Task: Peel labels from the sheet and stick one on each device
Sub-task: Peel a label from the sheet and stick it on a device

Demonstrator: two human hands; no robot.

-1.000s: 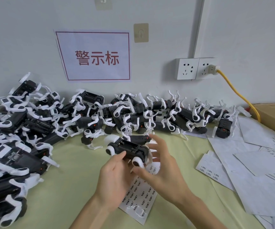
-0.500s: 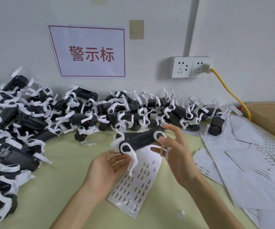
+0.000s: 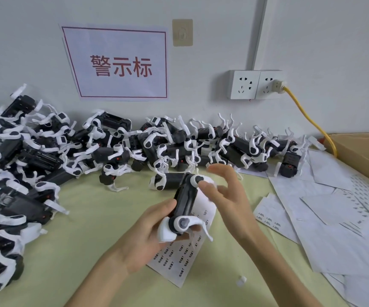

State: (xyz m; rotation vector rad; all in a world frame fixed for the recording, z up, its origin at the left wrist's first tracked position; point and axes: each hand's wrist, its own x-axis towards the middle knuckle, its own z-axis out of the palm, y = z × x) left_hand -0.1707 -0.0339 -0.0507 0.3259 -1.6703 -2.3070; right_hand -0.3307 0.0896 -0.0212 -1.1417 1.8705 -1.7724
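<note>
My left hand (image 3: 143, 235) grips a black device with white legs (image 3: 184, 204) by its near end, holding it above the table with its length pointing away from me. My right hand (image 3: 225, 196) is at the device's far end, thumb on the white joint, the other fingers spread and raised. Under the device lies the label sheet (image 3: 179, 260), white with rows of small printed labels, partly hidden by my hands. A large pile of the same black-and-white devices (image 3: 134, 149) stretches along the wall and down the left side.
Used white backing sheets (image 3: 334, 218) cover the table's right side. A cardboard box (image 3: 365, 151) stands at the far right, a yellow cable (image 3: 312, 120) runs to the wall socket. A small white scrap (image 3: 241, 280) lies on the yellow-green table (image 3: 79, 251).
The device has been turned from lying crosswise to pointing away from me and has come lower and nearer. My right hand shifted from its side to its far end.
</note>
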